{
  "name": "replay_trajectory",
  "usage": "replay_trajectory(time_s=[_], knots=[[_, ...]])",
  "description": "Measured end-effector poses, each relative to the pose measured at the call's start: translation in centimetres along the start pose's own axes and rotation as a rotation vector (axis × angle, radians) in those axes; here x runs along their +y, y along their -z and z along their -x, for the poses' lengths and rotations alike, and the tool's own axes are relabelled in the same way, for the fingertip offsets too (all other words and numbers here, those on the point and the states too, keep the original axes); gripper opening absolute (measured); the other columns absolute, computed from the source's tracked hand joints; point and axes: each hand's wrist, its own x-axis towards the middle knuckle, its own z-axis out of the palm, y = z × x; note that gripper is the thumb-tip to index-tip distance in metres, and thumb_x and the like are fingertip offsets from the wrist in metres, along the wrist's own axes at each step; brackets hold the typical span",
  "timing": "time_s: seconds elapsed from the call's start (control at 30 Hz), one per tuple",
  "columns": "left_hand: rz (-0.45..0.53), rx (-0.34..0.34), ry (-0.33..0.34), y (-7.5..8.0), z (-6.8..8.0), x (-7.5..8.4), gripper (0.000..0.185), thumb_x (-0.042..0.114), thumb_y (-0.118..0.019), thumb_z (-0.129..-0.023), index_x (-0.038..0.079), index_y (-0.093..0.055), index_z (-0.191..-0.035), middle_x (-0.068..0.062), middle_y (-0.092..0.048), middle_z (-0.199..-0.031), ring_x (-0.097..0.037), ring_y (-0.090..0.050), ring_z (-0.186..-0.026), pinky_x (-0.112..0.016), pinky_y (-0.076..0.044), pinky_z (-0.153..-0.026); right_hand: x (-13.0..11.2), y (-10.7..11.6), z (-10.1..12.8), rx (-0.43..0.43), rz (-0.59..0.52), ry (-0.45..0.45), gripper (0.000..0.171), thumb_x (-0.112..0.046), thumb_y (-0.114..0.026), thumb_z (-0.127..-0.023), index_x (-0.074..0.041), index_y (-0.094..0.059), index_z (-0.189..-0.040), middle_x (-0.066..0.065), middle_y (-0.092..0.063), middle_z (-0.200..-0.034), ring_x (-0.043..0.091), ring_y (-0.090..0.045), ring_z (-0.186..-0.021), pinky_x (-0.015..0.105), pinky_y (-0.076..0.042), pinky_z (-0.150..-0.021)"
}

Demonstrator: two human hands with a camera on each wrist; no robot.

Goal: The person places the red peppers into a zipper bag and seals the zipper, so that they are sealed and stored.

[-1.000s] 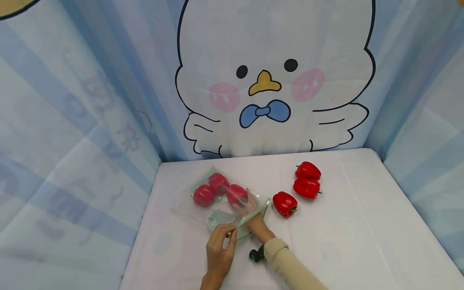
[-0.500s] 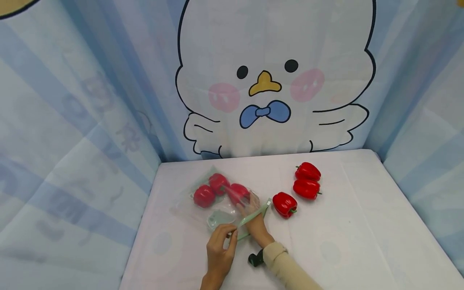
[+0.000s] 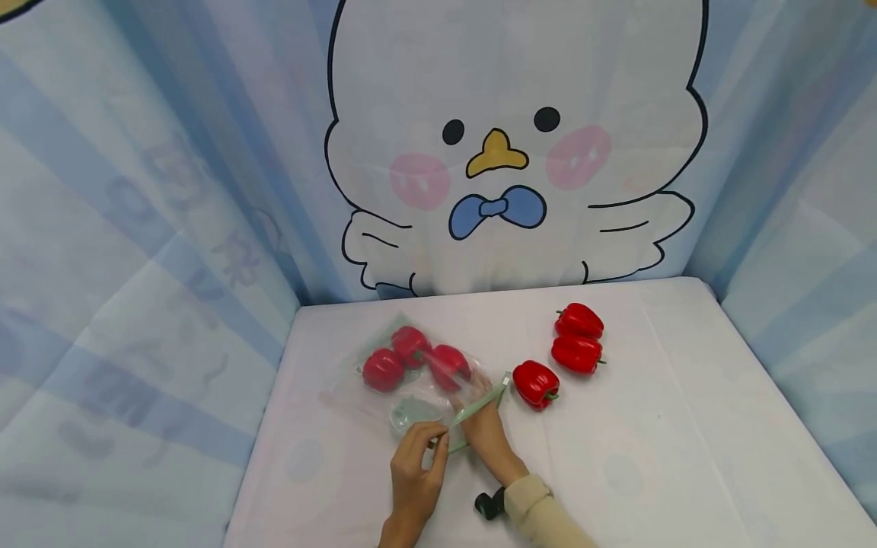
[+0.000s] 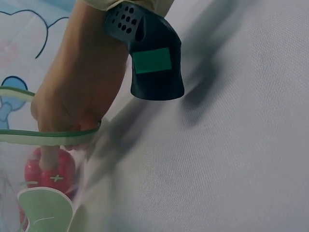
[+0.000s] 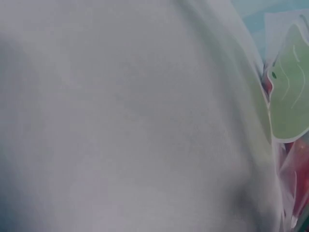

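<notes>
- Clear plastic zip bag with a green seal strip (image 3: pixel 418 380) lies on the white padded table (image 3: pixel 685 426), just ahead of both hands; three red bell peppers (image 3: pixel 411 358) are inside it.
- Left hand (image 3: pixel 416 476) pinches the green rim of the bag's mouth between thumb and curled fingers, holding it up.
- Right hand (image 3: pixel 483 426) reaches into the mouth, fingers past the rim and touching the nearest pepper in the bag (image 3: pixel 448 365); whether they grip it or only rest on it, I cannot tell.
- Three more loose red bell peppers (image 3: pixel 558 354) lie on the table to the right of the right hand, the closest near it, the other two a little beyond and touching each other.
- Step in hand, as I judge it: filling the bag. The next move calls for drawing the right hand clear of the mouth while the left keeps it wide, then reaching for the closest loose pepper (image 3: pixel 537 384).
- Hard to make out: the right wrist view is a blur of white cloth and bag edge; the right fingertips are veiled by the plastic; both forearms are cut off.
</notes>
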Motion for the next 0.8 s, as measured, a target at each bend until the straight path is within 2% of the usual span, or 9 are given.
replay_trajectory(time_s=[0.13,0.3,0.4,0.53,0.63,0.8], knots=[[0.002,-0.001,0.014,0.0,0.0,0.0,0.023,-0.013,-0.075,-0.081,0.003,-0.073,-0.098,-0.008,-0.073,-0.095,-0.016,-0.067,-0.081,-0.017,-0.053,-0.071,-0.1,0.5,0.8,-0.023,-0.043,-0.009,0.075,-0.020,-0.065,-0.104,0.000,-0.023,-0.162,0.025,-0.031,-0.167,0.042,-0.033,-0.156,0.059,-0.031,-0.125],[0.004,-0.005,0.032,0.1,-0.1,0.1,0.024,-0.013,-0.076,-0.080,0.003,-0.073,-0.098,-0.007,-0.074,-0.095,-0.016,-0.068,-0.081,-0.017,-0.054,-0.071,-0.1,1.1,1.6,-0.009,-0.010,0.038,0.075,-0.017,-0.066,-0.102,0.000,-0.025,-0.163,0.023,-0.029,-0.169,0.040,-0.028,-0.158,0.057,-0.028,-0.127],[0.000,-0.012,0.037,0.1,-0.1,0.1,0.023,-0.013,-0.076,-0.081,0.003,-0.073,-0.098,-0.007,-0.074,-0.096,-0.017,-0.068,-0.081,-0.017,-0.054,-0.071,0.0,1.3,1.8,0.026,0.014,0.086,0.070,-0.013,-0.068,-0.100,0.001,-0.034,-0.159,0.023,-0.037,-0.165,0.042,-0.034,-0.155,0.059,-0.032,-0.124],[-0.010,-0.025,0.049,0.1,-0.1,0.1,0.023,-0.012,-0.076,-0.082,0.003,-0.072,-0.098,-0.006,-0.074,-0.096,-0.016,-0.068,-0.082,-0.016,-0.054,-0.072,0.3,1.5,2.2,0.070,0.040,0.123,0.063,-0.009,-0.070,-0.098,0.003,-0.044,-0.153,0.023,-0.050,-0.155,0.041,-0.053,-0.140,0.057,-0.047,-0.113],[-0.010,-0.028,0.053,0.1,0.0,0.1,0.022,-0.012,-0.075,-0.082,0.003,-0.072,-0.098,-0.006,-0.074,-0.096,-0.017,-0.068,-0.082,-0.015,-0.054,-0.073,0.4,1.7,2.4,0.089,0.034,0.111,0.055,-0.006,-0.071,-0.097,0.002,-0.051,-0.147,0.019,-0.060,-0.142,0.036,-0.065,-0.125,0.051,-0.056,-0.103],[-0.005,-0.024,0.044,0.2,0.0,0.1,0.022,-0.013,-0.075,-0.082,0.002,-0.072,-0.098,-0.006,-0.074,-0.096,-0.017,-0.068,-0.082,-0.016,-0.054,-0.072,0.4,2.4,2.7,0.109,-0.011,0.072,0.027,-0.004,-0.070,-0.097,-0.005,-0.065,-0.123,0.009,-0.069,-0.119,0.027,-0.071,-0.109,0.038,-0.062,-0.092]])
